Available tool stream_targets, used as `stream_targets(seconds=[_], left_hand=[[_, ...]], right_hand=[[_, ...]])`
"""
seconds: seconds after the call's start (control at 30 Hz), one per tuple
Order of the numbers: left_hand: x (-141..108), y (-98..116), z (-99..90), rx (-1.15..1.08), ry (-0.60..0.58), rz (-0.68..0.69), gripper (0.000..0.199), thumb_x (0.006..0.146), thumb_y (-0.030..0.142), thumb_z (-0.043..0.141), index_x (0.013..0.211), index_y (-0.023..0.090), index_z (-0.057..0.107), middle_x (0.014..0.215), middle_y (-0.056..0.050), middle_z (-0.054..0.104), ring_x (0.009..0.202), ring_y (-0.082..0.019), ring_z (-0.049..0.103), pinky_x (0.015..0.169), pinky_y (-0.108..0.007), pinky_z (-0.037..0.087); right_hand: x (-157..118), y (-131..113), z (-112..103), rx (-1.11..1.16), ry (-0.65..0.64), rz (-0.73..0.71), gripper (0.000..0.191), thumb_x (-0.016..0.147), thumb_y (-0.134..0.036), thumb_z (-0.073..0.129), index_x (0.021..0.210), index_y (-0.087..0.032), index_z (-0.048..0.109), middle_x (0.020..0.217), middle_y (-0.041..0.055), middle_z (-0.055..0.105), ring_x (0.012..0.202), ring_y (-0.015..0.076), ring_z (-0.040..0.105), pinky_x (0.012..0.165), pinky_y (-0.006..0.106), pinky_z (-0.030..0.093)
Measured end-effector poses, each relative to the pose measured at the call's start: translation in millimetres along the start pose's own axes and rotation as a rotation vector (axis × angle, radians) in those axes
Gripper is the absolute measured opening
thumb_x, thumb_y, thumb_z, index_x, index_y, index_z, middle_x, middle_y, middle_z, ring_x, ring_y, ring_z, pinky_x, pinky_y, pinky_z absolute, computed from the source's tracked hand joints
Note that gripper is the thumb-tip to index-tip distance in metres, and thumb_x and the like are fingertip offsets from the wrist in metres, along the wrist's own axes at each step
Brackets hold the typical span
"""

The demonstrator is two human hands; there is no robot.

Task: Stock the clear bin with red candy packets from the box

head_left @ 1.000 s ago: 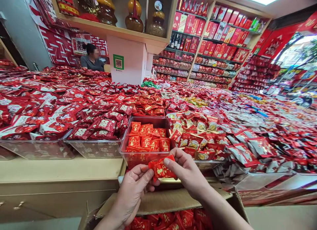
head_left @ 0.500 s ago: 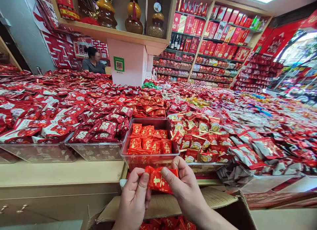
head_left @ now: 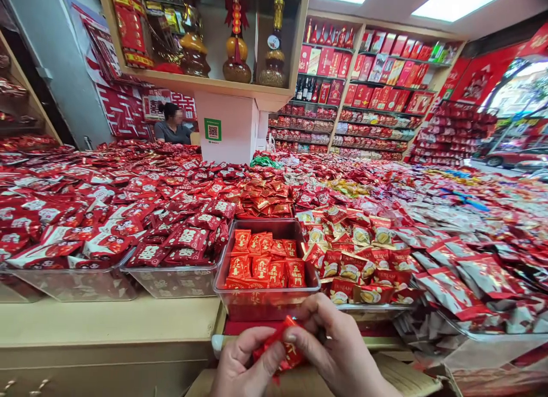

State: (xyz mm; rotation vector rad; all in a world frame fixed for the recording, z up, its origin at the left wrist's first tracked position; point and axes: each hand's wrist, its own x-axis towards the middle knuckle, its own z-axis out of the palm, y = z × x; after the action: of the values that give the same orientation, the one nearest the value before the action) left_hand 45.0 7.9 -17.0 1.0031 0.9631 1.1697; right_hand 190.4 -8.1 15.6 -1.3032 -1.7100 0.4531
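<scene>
Between my two hands is a small red candy packet (head_left: 291,351) with gold lettering, tilted and partly covered by fingers. My left hand (head_left: 246,363) is closed on its left side, thumb on top. My right hand (head_left: 338,345) pinches the other side between thumb and fingers. Just beyond them stands a clear plastic bin (head_left: 268,297) partly filled with similar red packets (head_left: 261,266), several standing upright in rows. Below my hands, flaps of a cardboard box (head_left: 389,377) show; its contents are out of view.
Bins of dark red packets (head_left: 184,237) stand to the left, and durian-printed packets (head_left: 355,266) to the right. A pale counter ledge (head_left: 111,323) runs at left. A display cabinet (head_left: 257,92) overhangs behind. A person (head_left: 173,125) sits at the back left.
The view has tipped upward, so the scene sits lower in the frame. The packet has turned from lying flat to tilted and crumpled, with my hands closer together around it.
</scene>
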Motion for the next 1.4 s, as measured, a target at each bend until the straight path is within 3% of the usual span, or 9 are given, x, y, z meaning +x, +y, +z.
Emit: stream_targets(seconds=[0.1, 0.23, 0.43, 0.6, 0.83, 1.03, 1.17, 1.3, 1.4], left_hand=[[4.0, 1.9, 2.9, -0.223, 0.045, -0.051, 0.020, 0.052, 0.032, 0.078, 0.068, 0.020, 0.073, 0.062, -0.003, 0.072, 0.060, -0.018, 0.062, 0.061, -0.024, 0.048], [4.1, 9.8, 6.4, -0.417, -0.031, -0.130, 0.019, 0.055, 0.025, 0.077, 0.073, 0.020, 0.072, 0.068, -0.003, 0.073, 0.068, -0.021, 0.065, 0.066, -0.028, 0.049], [3.0, 13.7, 4.3, -0.439, -0.015, -0.237, 0.019, 0.057, 0.026, 0.075, 0.074, 0.019, 0.071, 0.069, -0.004, 0.073, 0.072, -0.022, 0.067, 0.067, -0.029, 0.051], [3.4, 9.3, 3.6, -0.418, 0.003, -0.205, 0.030, 0.060, 0.024, 0.072, 0.090, 0.022, 0.068, 0.084, -0.005, 0.074, 0.081, -0.024, 0.065, 0.075, -0.032, 0.050], [1.5, 8.6, 3.2, -0.508, 0.026, -0.202, 0.033, 0.065, 0.028, 0.068, 0.097, 0.022, 0.066, 0.102, -0.004, 0.069, 0.105, -0.024, 0.055, 0.090, -0.031, 0.043], [1.0, 5.8, -0.2, -0.575, 0.230, -0.272, 0.025, 0.063, 0.024, 0.070, 0.088, 0.023, 0.066, 0.097, 0.000, 0.070, 0.111, -0.023, 0.050, 0.087, -0.029, 0.045], [1.1, 4.6, -2.0, -0.602, 0.159, -0.170, 0.027, 0.068, 0.028, 0.067, 0.094, 0.021, 0.063, 0.101, -0.003, 0.067, 0.107, -0.022, 0.052, 0.078, -0.025, 0.047], [2.7, 2.1, -2.8, -0.506, 0.123, -0.088, 0.036, 0.072, 0.037, 0.062, 0.105, 0.026, 0.054, 0.100, -0.002, 0.065, 0.088, -0.018, 0.061, 0.060, -0.022, 0.047], [4.6, -0.2, -2.3, -0.377, 0.095, -0.107, 0.038, 0.072, 0.038, 0.061, 0.105, 0.023, 0.050, 0.090, -0.003, 0.065, 0.067, -0.015, 0.061, 0.050, -0.022, 0.042]], right_hand=[[-4.3, 5.2, 6.2, -0.202, 0.133, -0.184, 0.011, 0.081, -0.028, 0.051, 0.077, -0.020, 0.045, 0.054, -0.0042, 0.043, 0.046, 0.0104, 0.040, 0.043, 0.021, 0.034], [-8.4, 11.8, 24.2, -0.342, 0.107, -0.511, 0.008, 0.082, -0.027, 0.048, 0.085, -0.019, 0.049, 0.069, 0.0031, 0.056, 0.059, 0.0144, 0.052, 0.048, 0.022, 0.041], [-10.1, 4.2, 33.0, -0.633, 0.057, -0.629, 0.009, 0.078, -0.019, 0.050, 0.085, -0.019, 0.056, 0.082, 0.0059, 0.062, 0.060, 0.0148, 0.055, 0.048, 0.023, 0.044], [-7.3, -11.7, 25.8, -0.723, 0.096, -0.765, 0.022, 0.081, -0.008, 0.039, 0.085, -0.015, 0.060, 0.071, 0.0058, 0.065, 0.053, 0.0141, 0.051, 0.045, 0.025, 0.040], [-1.1, -11.8, 25.0, -0.634, 0.023, -0.774, 0.025, 0.083, -0.008, 0.034, 0.083, -0.011, 0.059, 0.068, 0.0065, 0.062, 0.060, 0.0161, 0.049, 0.051, 0.028, 0.039], [7.3, -17.1, 12.2, -0.709, -0.365, -0.702, 0.014, 0.085, -0.015, 0.040, 0.082, -0.013, 0.054, 0.088, 0.0067, 0.059, 0.077, 0.0182, 0.046, 0.068, 0.032, 0.039], [17.2, -25.1, 3.0, -0.725, -0.461, -0.736, 0.015, 0.086, -0.016, 0.039, 0.079, -0.014, 0.051, 0.083, 0.0046, 0.056, 0.072, 0.0166, 0.043, 0.065, 0.030, 0.037], [55.9, -32.7, -8.2, -0.833, -0.414, -0.723, 0.016, 0.087, -0.019, 0.039, 0.077, -0.016, 0.051, 0.079, 0.0043, 0.057, 0.069, 0.0163, 0.045, 0.064, 0.030, 0.037], [101.9, -30.3, -11.7, -1.069, -0.400, -0.503, 0.006, 0.082, -0.014, 0.046, 0.082, -0.015, 0.052, 0.081, 0.0067, 0.060, 0.075, 0.0183, 0.051, 0.067, 0.029, 0.039]])
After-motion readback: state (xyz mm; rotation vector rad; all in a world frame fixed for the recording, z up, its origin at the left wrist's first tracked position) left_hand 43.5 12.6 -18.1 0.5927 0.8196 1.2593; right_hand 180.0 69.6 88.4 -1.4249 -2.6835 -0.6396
